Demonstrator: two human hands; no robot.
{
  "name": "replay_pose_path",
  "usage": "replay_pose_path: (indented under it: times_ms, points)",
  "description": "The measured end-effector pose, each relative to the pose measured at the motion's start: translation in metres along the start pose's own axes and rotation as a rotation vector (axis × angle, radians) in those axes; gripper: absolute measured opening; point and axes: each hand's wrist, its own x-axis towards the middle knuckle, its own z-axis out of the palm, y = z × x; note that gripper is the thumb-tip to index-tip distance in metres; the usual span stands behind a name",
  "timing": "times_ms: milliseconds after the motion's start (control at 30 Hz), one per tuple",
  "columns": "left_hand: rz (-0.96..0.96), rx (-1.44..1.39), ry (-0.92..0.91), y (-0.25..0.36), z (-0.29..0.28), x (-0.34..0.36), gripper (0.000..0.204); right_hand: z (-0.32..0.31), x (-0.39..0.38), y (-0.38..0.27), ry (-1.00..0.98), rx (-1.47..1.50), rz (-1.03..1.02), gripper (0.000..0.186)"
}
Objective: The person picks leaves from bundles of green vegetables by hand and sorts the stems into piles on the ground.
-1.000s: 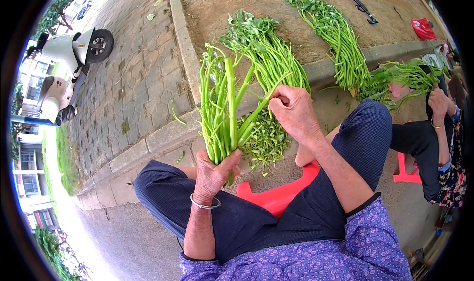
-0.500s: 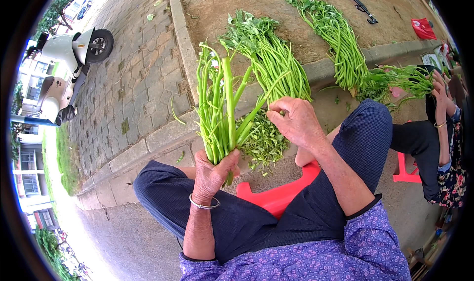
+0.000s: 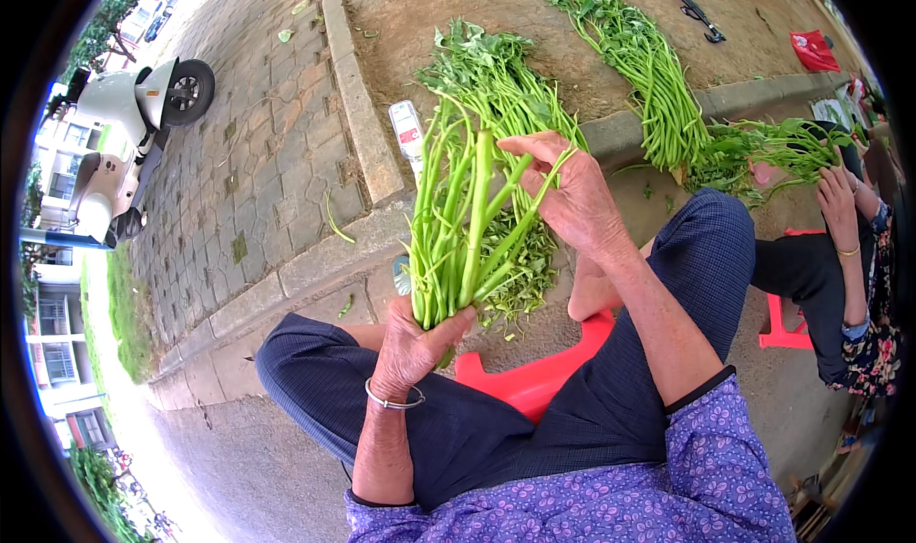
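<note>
My left hand [image 3: 420,338] is closed round the lower end of a bunch of green vegetable stems [image 3: 448,228], holding it upright before me. One stem is much thicker than the rest, and thin side stems branch off. At the bunch's upper right is my right hand [image 3: 572,195], its fingers bent round the tip of a side stem and the index finger reaching toward the thick stem's top. Behind the bunch, a pile of picked leaves and short pieces [image 3: 525,285] lies on the ground. A larger heap of leafy stems [image 3: 496,66] rests on the kerb beyond.
Another leafy heap [image 3: 658,94] lies farther right. Beside me, a co-worker's hands [image 3: 840,199] hold similar greens. Red plastic stools [image 3: 534,376] are beneath me and by the co-worker. A bottle [image 3: 406,128] stands behind the bunch, and a scooter [image 3: 124,142] is parked at the left.
My left hand and the bunch have shifted slightly right, uncovering the bottle. My right hand has risen, and its index finger now stretches toward the thick stem's top.
</note>
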Motion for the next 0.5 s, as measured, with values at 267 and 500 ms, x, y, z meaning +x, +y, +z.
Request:
replay_pose_path:
  times_ms: [267,500]
  points:
    - [-0.03,-0.026,-0.049,0.001,0.0,0.001,0.014,-0.002,0.0,0.009,-0.089,-0.056,0.061,0.016]
    - [-0.018,-0.04,0.031,0.002,0.0,0.003,0.008,-0.023,0.004,-0.011,-0.16,0.19,0.451,0.015]
